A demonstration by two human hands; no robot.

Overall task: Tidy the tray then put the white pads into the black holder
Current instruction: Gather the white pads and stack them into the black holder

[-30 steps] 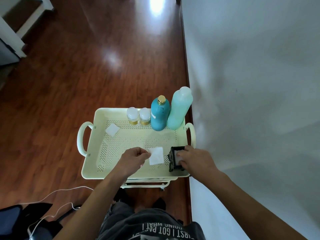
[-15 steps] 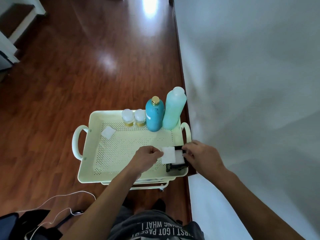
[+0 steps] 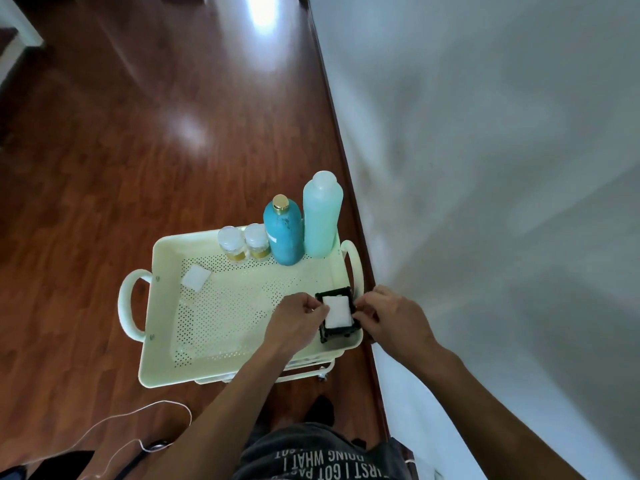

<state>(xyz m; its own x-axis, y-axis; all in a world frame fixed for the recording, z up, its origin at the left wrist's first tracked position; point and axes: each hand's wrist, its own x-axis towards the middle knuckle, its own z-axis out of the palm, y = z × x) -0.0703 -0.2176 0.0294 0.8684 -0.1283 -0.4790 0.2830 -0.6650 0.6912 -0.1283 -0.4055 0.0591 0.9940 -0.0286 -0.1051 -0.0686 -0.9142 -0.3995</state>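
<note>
Seating a white pad into the black holder at the tray corner, your left hand pinches its edge while your right hand, fingers curled, steadies the holder; another pad awaits.

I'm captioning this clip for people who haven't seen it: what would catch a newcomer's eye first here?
Probably the two hands meeting at the pale yellow perforated tray's near right corner: the left hand pinches a white square pad lying in the small black holder, and the right hand grips the holder's right side. Next, the tall teal bottle with a gold cap and the pale green bottle at the far edge.
</note>
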